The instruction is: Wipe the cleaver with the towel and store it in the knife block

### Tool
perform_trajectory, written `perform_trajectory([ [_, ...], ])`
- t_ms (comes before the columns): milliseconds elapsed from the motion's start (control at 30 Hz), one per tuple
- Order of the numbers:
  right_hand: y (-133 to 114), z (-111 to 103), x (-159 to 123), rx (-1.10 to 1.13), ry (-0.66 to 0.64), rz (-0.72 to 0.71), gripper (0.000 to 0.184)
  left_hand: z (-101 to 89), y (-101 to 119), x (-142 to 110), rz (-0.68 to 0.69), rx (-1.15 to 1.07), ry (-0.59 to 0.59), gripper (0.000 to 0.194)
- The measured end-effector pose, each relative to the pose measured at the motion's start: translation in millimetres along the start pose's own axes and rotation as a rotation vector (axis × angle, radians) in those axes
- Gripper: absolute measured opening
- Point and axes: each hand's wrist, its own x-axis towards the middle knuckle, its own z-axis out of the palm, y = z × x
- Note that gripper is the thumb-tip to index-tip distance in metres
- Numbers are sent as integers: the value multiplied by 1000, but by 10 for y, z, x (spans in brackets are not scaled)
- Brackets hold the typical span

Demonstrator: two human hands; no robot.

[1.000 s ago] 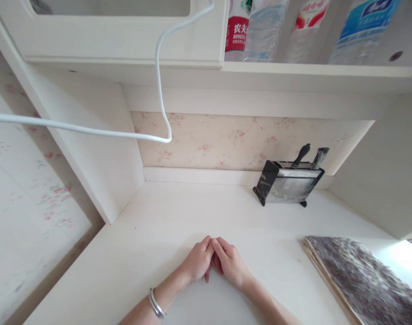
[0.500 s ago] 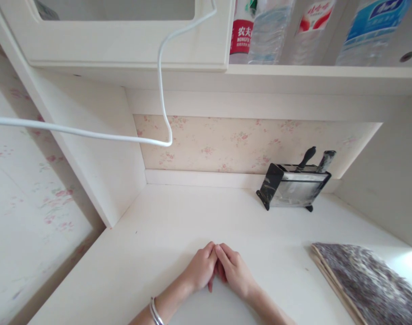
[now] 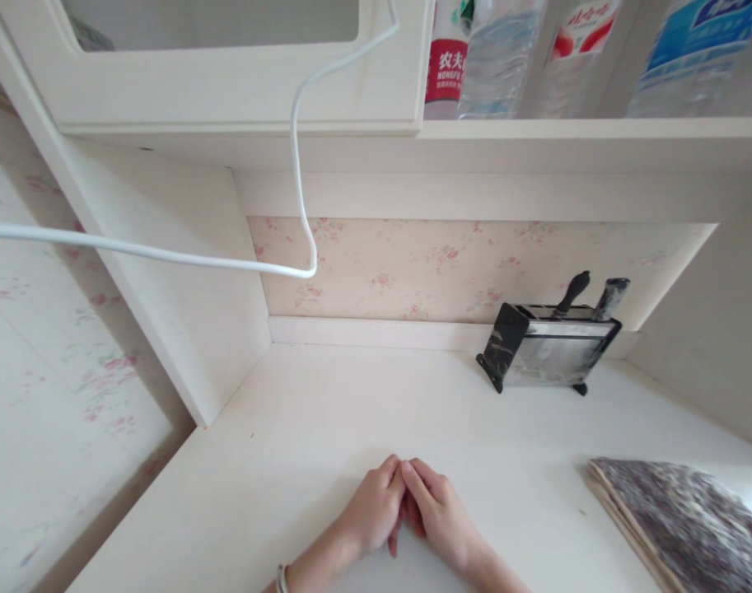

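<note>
My left hand (image 3: 376,504) and my right hand (image 3: 438,509) rest together on the white desktop (image 3: 351,395), low in the middle of the view. Their fingers are curled and pressed against each other, with the thumbs meeting at the top. No object shows in either one. Part of the fingers is hidden beneath the hands. A bracelet (image 3: 282,578) circles my left wrist at the bottom edge.
A knife block (image 3: 554,354) with two handles stands at the back right. At the right edge lies a folded furry grey cloth (image 3: 690,511). Several plastic bottles (image 3: 496,62) fill the upper shelf. A white cable (image 3: 298,156) hangs before the cabinet.
The view has shifted slightly, so the desk, knife block and cloth appear a little lower and further right. My hands stay joined in the same pose.
</note>
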Motion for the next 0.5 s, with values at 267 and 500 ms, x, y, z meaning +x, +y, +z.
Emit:
perform_trajectory([
  [267, 0, 4, -3, 20, -4, -2, 48, 9, -56, 19, 4, -25, 16, 42],
  [500, 19, -1, 15, 13, -6, 12, 48, 10, -11, 11, 5, -30, 19, 41],
])
